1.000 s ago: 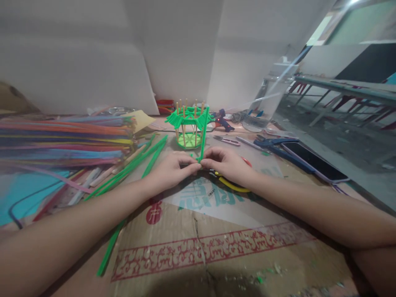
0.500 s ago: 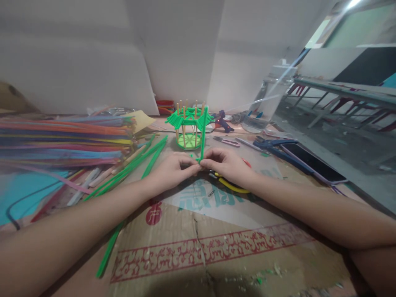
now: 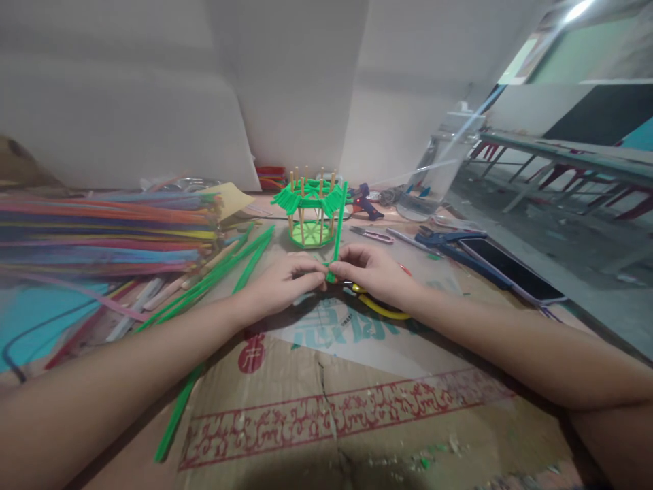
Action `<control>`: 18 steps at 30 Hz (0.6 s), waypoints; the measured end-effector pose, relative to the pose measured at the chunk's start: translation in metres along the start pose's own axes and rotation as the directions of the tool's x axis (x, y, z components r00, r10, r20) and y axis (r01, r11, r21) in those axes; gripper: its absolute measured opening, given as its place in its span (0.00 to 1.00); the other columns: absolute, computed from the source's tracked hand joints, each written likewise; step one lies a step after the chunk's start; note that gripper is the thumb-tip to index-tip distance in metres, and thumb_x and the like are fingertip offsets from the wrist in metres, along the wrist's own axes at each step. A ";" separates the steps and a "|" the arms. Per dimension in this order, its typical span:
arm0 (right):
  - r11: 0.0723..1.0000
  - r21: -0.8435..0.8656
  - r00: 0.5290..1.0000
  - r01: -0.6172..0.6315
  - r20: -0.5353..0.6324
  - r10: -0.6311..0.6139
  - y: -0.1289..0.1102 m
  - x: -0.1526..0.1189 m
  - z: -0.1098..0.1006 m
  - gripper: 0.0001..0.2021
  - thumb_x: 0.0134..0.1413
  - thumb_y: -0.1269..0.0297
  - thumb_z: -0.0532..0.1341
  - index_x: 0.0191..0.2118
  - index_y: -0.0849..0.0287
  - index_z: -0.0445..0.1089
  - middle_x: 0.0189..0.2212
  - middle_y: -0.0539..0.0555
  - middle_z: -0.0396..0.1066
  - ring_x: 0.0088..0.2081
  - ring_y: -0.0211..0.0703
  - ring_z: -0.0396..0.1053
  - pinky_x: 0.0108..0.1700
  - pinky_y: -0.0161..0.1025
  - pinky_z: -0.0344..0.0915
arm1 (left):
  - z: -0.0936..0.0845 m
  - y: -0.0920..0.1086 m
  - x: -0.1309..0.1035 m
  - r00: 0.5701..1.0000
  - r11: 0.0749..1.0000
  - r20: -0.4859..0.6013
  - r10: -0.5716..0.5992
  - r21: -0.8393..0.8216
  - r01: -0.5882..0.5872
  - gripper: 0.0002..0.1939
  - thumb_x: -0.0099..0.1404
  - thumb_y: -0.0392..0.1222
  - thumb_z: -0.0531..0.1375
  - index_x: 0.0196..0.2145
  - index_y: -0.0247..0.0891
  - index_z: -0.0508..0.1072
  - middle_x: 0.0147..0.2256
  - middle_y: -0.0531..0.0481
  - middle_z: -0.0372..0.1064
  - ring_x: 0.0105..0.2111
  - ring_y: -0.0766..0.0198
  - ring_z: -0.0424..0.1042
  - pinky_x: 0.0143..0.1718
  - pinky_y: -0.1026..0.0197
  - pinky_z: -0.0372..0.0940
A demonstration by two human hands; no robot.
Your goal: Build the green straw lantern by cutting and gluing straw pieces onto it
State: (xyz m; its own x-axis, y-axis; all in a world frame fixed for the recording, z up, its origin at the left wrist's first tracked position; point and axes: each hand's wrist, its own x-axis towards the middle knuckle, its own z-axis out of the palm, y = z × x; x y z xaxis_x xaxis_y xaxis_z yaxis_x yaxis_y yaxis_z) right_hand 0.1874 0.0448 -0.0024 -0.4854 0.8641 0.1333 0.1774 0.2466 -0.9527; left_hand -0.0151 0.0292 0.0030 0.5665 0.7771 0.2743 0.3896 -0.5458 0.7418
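A green fuzzy stem [image 3: 339, 224] stands nearly upright, its lower end bent between my fingertips. My right hand [image 3: 370, 270] pinches it near the bottom. My left hand [image 3: 292, 278] is closed at the fingertips on the bent green end, just left of the right hand. Behind them sits a small green pavilion-like model [image 3: 311, 204] with thin wooden posts and a round green base. Under my right hand lie yellow-handled pliers [image 3: 382, 307], partly hidden.
Bundles of coloured stems [image 3: 112, 224] lie at the left, loose green stems [image 3: 214, 275] beside my left forearm. At the right are a phone [image 3: 510, 269], blue-handled tool [image 3: 454, 245] and small snips [image 3: 371, 235]. A glue gun [image 3: 368, 203] lies behind; printed cardboard [image 3: 286, 381] covers the front.
The upright green stem now leans slightly right, and its bent lower end shows more between my fingertips. My hands have barely moved.
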 end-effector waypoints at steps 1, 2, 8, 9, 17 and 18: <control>1.000 -0.018 1.000 -0.001 0.000 0.001 0.000 0.000 0.000 0.13 0.52 0.53 0.65 0.31 0.59 0.68 0.27 0.49 0.70 0.30 0.37 0.67 0.34 0.37 0.64 | 0.000 -0.001 0.000 1.000 1.000 -0.002 0.001 -0.002 -0.001 0.14 0.66 0.43 0.54 0.28 0.37 0.76 0.30 0.50 0.74 0.35 0.61 0.71 0.40 0.60 0.63; 0.999 -0.034 1.000 -0.002 -0.001 0.002 -0.001 -0.001 0.000 0.13 0.52 0.53 0.65 0.30 0.59 0.68 0.27 0.49 0.70 0.29 0.37 0.66 0.34 0.37 0.63 | 0.001 -0.001 0.000 1.000 1.000 -0.004 0.003 -0.004 -0.003 0.15 0.66 0.44 0.54 0.28 0.37 0.75 0.30 0.50 0.73 0.34 0.62 0.71 0.39 0.61 0.63; 0.998 -0.066 1.000 0.019 0.004 -0.019 -0.001 -0.002 0.000 0.14 0.52 0.53 0.64 0.30 0.59 0.67 0.25 0.47 0.66 0.28 0.36 0.63 0.31 0.35 0.60 | 0.004 -0.005 0.000 0.999 0.999 -0.028 -0.026 0.023 0.027 0.14 0.65 0.48 0.57 0.29 0.37 0.75 0.30 0.51 0.73 0.33 0.62 0.70 0.36 0.62 0.62; 0.997 -0.078 1.000 0.025 0.001 -0.025 -0.001 -0.002 0.000 0.13 0.52 0.53 0.64 0.29 0.59 0.67 0.25 0.47 0.65 0.28 0.36 0.62 0.31 0.35 0.60 | 0.005 -0.005 0.001 0.999 0.999 -0.037 -0.031 0.038 0.033 0.13 0.64 0.48 0.58 0.30 0.37 0.75 0.31 0.51 0.73 0.34 0.62 0.71 0.37 0.62 0.63; 0.978 -0.207 0.999 0.023 -0.041 -0.032 -0.003 -0.003 0.001 0.12 0.55 0.55 0.62 0.28 0.59 0.66 0.25 0.48 0.65 0.28 0.37 0.63 0.30 0.35 0.59 | 0.010 -0.012 -0.001 0.993 0.998 -0.105 -0.054 0.034 0.058 0.11 0.65 0.48 0.60 0.30 0.38 0.77 0.31 0.51 0.73 0.35 0.62 0.71 0.39 0.61 0.62; 0.976 -0.216 0.998 0.027 -0.046 -0.037 -0.002 -0.003 0.001 0.12 0.55 0.55 0.62 0.29 0.59 0.67 0.25 0.48 0.66 0.29 0.37 0.63 0.31 0.35 0.60 | 0.009 -0.012 -0.001 0.992 0.997 -0.109 -0.060 0.035 0.065 0.12 0.65 0.48 0.60 0.30 0.38 0.77 0.31 0.51 0.73 0.35 0.62 0.70 0.39 0.61 0.61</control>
State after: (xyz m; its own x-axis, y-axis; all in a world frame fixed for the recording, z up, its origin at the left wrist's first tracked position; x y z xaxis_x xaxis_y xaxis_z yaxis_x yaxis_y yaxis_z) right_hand 0.1878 0.0416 -0.0007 -0.4515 0.8736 0.1814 0.3448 0.3583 -0.8676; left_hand -0.0134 0.0323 -0.0120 0.4593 0.8381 0.2942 0.4505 -0.5052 0.7360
